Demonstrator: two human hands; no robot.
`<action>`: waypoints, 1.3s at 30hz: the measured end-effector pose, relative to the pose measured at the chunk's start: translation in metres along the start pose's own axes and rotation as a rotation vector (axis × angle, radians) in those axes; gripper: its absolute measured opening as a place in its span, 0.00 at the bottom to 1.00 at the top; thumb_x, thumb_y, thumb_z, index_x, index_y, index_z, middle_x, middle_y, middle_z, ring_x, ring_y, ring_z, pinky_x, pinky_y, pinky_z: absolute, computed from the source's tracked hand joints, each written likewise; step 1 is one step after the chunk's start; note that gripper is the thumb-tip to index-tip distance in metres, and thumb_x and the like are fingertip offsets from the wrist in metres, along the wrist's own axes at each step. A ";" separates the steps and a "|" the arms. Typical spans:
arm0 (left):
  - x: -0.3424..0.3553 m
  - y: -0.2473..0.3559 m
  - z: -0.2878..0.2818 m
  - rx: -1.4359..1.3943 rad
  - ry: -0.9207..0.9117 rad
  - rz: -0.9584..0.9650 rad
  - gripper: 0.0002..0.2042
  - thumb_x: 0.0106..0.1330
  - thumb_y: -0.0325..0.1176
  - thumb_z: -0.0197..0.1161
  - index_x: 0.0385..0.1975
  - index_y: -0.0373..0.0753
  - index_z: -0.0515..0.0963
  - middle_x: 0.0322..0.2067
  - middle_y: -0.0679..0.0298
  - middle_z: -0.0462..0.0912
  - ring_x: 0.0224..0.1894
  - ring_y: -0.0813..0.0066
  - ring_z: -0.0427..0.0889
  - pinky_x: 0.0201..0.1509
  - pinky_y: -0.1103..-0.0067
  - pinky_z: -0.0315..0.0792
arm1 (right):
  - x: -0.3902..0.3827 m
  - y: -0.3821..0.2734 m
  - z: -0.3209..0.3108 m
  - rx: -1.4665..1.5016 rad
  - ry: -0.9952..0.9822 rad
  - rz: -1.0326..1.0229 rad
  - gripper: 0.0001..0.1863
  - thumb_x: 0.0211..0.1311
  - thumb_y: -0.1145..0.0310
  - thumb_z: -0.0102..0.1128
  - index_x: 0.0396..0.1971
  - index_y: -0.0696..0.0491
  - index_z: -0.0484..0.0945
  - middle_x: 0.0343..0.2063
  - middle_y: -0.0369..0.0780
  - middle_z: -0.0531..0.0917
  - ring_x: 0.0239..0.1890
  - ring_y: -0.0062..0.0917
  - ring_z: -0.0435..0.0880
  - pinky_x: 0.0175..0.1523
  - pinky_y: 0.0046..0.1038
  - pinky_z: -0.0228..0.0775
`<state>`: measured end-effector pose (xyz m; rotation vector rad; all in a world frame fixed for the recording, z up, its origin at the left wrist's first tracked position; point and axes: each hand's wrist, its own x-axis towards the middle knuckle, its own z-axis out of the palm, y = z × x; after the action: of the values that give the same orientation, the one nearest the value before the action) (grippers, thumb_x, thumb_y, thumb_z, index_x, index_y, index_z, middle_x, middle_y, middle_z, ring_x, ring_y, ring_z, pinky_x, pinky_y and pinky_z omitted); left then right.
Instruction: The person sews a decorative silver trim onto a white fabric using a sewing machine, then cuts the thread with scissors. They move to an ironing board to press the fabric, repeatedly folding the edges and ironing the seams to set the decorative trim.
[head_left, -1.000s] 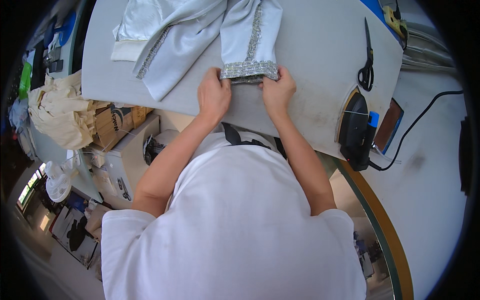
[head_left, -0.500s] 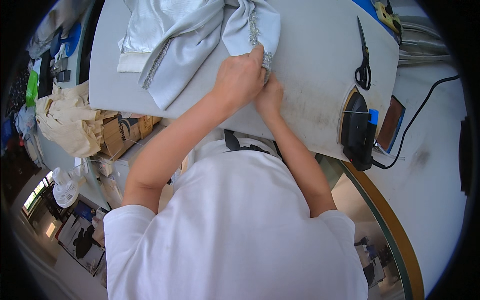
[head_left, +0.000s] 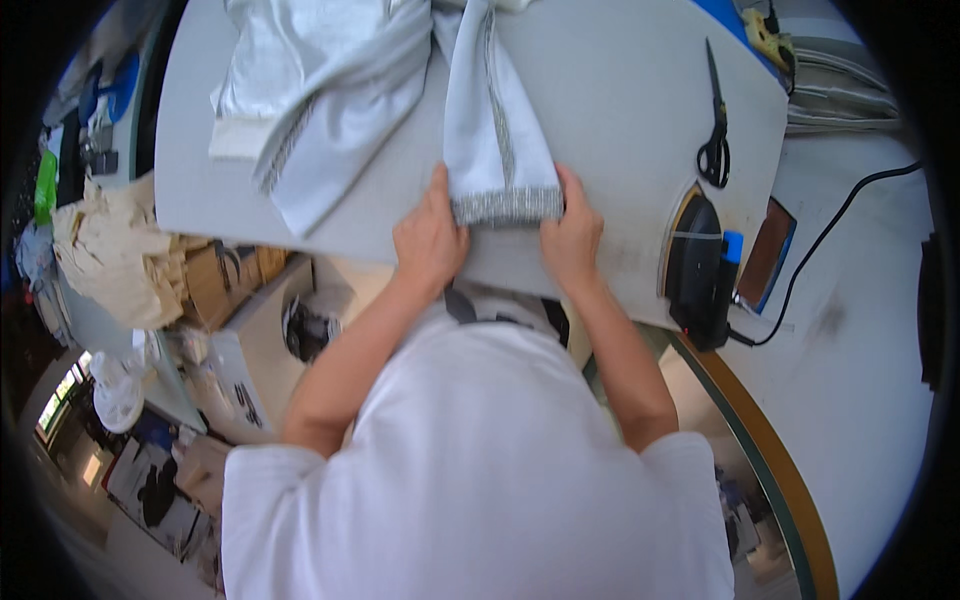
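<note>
A pale grey-white garment [head_left: 340,130] lies on the padded pressing table [head_left: 620,110]. One of its sleeves [head_left: 475,140] points toward me, flat, with a glittery silver strip down its length and a silver cuff [head_left: 508,206] at the end. My left hand [head_left: 432,240] grips the cuff's left edge, fingers closed and thumb along the side. At the opposite edge, my right hand [head_left: 573,232] holds the cuff in the same way. Between them the cuff is stretched straight. The fingertips under the cloth are hidden.
To the right stands a black iron [head_left: 696,265] with a blue-capped part and a dark cord. Black scissors [head_left: 715,140] lie beyond it. Cream cloth [head_left: 115,250] is heaped at the left, beside a cardboard box [head_left: 205,290]. The table's near edge curves before me.
My hands were close together, bunching the cuff. Now they are apart at its two edges, nearer to me, and the sleeve has been drawn out flat.
</note>
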<state>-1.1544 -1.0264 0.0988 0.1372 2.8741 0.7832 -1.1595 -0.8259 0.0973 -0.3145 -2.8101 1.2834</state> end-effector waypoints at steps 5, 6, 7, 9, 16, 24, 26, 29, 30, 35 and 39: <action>-0.004 0.000 -0.019 -0.022 -0.101 -0.008 0.38 0.57 0.29 0.65 0.69 0.31 0.58 0.47 0.46 0.78 0.43 0.43 0.81 0.46 0.59 0.77 | -0.011 0.016 -0.011 -0.121 -0.137 -0.046 0.26 0.55 0.79 0.57 0.57 0.57 0.76 0.44 0.51 0.85 0.45 0.46 0.86 0.51 0.40 0.77; -0.002 0.004 -0.028 -0.035 -0.124 -0.001 0.38 0.57 0.29 0.66 0.69 0.32 0.58 0.47 0.46 0.79 0.42 0.42 0.81 0.45 0.60 0.77 | -0.012 0.017 -0.019 -0.129 -0.259 0.011 0.26 0.55 0.79 0.57 0.57 0.58 0.76 0.45 0.51 0.85 0.45 0.44 0.86 0.52 0.39 0.78; 0.007 0.008 -0.036 -0.151 -0.045 -0.098 0.28 0.62 0.31 0.65 0.63 0.32 0.69 0.42 0.48 0.81 0.40 0.44 0.81 0.44 0.60 0.76 | -0.008 0.018 -0.027 -0.106 -0.337 -0.019 0.26 0.54 0.79 0.57 0.57 0.59 0.76 0.47 0.50 0.85 0.46 0.42 0.87 0.53 0.37 0.78; 0.051 0.008 -0.047 -0.163 0.163 0.056 0.19 0.64 0.31 0.65 0.53 0.32 0.76 0.35 0.50 0.82 0.37 0.45 0.82 0.43 0.62 0.76 | 0.008 0.019 -0.036 0.126 -0.286 -0.020 0.23 0.58 0.78 0.57 0.56 0.61 0.77 0.48 0.48 0.85 0.47 0.38 0.87 0.55 0.35 0.78; 0.176 0.006 -0.025 -0.641 -0.076 -0.237 0.10 0.69 0.35 0.66 0.36 0.32 0.84 0.22 0.60 0.84 0.26 0.67 0.82 0.33 0.73 0.74 | 0.139 0.011 0.021 0.762 -0.365 0.393 0.15 0.74 0.69 0.55 0.48 0.67 0.81 0.38 0.45 0.87 0.38 0.24 0.87 0.44 0.26 0.81; 0.158 -0.024 -0.021 -1.235 -0.151 -0.420 0.11 0.61 0.34 0.76 0.27 0.35 0.80 0.24 0.67 0.81 0.24 0.80 0.73 0.28 0.78 0.68 | 0.155 -0.027 0.037 0.763 -0.574 0.590 0.15 0.70 0.67 0.61 0.43 0.66 0.84 0.34 0.41 0.87 0.30 0.22 0.84 0.34 0.28 0.78; 0.158 -0.032 -0.024 -1.277 -0.072 -0.380 0.12 0.60 0.34 0.76 0.26 0.36 0.79 0.24 0.67 0.80 0.25 0.80 0.73 0.28 0.76 0.69 | 0.154 -0.035 0.023 0.579 -0.402 0.447 0.14 0.69 0.66 0.63 0.41 0.64 0.86 0.30 0.39 0.87 0.29 0.20 0.84 0.32 0.28 0.77; 0.160 -0.037 -0.023 -0.931 0.288 -0.477 0.12 0.61 0.33 0.75 0.26 0.34 0.79 0.23 0.61 0.82 0.24 0.70 0.77 0.33 0.69 0.72 | 0.159 -0.037 0.006 0.186 -0.040 0.182 0.14 0.67 0.62 0.64 0.31 0.57 0.88 0.21 0.35 0.86 0.27 0.21 0.84 0.31 0.30 0.72; 0.161 -0.036 -0.021 -0.789 0.302 -0.403 0.12 0.62 0.34 0.74 0.27 0.33 0.79 0.23 0.60 0.82 0.24 0.70 0.77 0.32 0.70 0.72 | 0.160 -0.036 0.004 0.095 -0.051 0.043 0.14 0.66 0.61 0.64 0.30 0.57 0.87 0.22 0.36 0.86 0.27 0.23 0.84 0.33 0.31 0.73; 0.180 -0.027 -0.006 -0.438 0.433 -0.270 0.13 0.63 0.35 0.71 0.29 0.31 0.79 0.21 0.52 0.83 0.24 0.56 0.80 0.36 0.64 0.75 | 0.172 -0.028 0.020 -0.143 0.021 -0.009 0.16 0.65 0.56 0.63 0.29 0.55 0.85 0.25 0.39 0.86 0.30 0.31 0.85 0.40 0.37 0.75; 0.173 -0.024 -0.010 -0.353 0.280 -0.325 0.10 0.66 0.34 0.66 0.35 0.32 0.79 0.34 0.46 0.85 0.39 0.41 0.83 0.45 0.58 0.76 | 0.186 -0.016 0.021 0.400 -0.219 0.345 0.17 0.69 0.56 0.62 0.38 0.57 0.84 0.34 0.39 0.88 0.34 0.25 0.85 0.40 0.31 0.77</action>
<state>-1.3278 -1.0297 0.0731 -0.5045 2.8280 1.3022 -1.3470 -0.8149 0.0862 -0.6969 -2.6482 2.0224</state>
